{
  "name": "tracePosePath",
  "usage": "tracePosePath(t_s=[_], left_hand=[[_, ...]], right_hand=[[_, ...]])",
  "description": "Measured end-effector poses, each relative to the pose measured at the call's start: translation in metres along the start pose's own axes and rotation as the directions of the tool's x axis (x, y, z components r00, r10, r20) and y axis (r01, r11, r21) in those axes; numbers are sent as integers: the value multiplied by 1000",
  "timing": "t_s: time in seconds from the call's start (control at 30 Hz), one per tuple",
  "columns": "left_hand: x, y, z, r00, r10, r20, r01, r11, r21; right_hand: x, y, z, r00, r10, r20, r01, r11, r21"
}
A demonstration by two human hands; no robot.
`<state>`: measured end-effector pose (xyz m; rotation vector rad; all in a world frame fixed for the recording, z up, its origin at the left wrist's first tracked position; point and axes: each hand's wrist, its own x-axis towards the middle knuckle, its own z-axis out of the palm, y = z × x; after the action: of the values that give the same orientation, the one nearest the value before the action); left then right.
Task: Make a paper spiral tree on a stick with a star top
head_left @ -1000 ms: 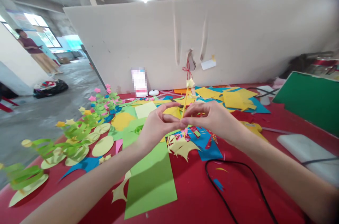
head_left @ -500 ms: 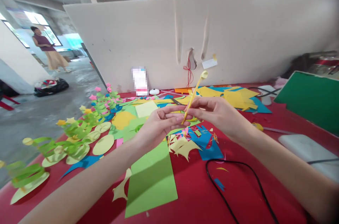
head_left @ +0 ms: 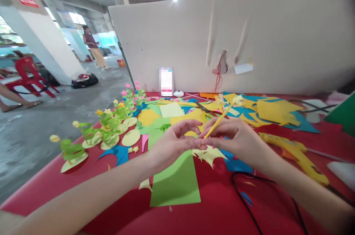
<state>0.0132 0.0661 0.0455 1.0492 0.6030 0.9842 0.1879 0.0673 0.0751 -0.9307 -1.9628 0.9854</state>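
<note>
My left hand and my right hand meet over the red table, both pinching the lower end of a thin yellow paper stick. The stick slants up and to the right and ends in a small pale yellow paper tip. Below my hands lie a light green paper sheet and a pale yellow star-shaped scrap.
Green paper spirals on pale discs line the table's left edge. Yellow and blue sheets lie at the back right, a yellow glue gun and black cable on the right. A beige board stands behind. A person stands far left.
My view has swung left, so the table and board sit further right. The stick, upright a second ago, now leans more to the right. The distant person has walked on.
</note>
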Motion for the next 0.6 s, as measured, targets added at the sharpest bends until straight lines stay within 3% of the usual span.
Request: tracePosePath(t_s=[0.1, 0.27, 0.33, 0.43, 0.5, 0.6], left_hand=[[-25, -4, -10, 999, -46, -27, 46, 999, 0], [-76, -7, -27, 982, -185, -33, 187, 979, 81], [-92, -8, -30, 963, -263, -64, 267, 880, 394], [-106, -10, -31, 987, -160, -5, 104, 616, 781], [-110, -11, -32, 983, -132, 128, -47, 489, 871], [-111, -13, -35, 943, -98, 319, -244, 446, 861]], right_hand=[[-7, -1, 19, 998, -10, 58, 8, 999, 36], [10, -3, 46, 998, -50, 49, 57, 987, -150], [33, -4, 65, 994, -68, 81, 85, 970, -228], [77, -6, 107, 982, -84, 169, 139, 925, -353], [103, -6, 138, 970, -77, 230, 169, 894, -415], [132, -4, 177, 960, -44, 278, 179, 857, -484]])
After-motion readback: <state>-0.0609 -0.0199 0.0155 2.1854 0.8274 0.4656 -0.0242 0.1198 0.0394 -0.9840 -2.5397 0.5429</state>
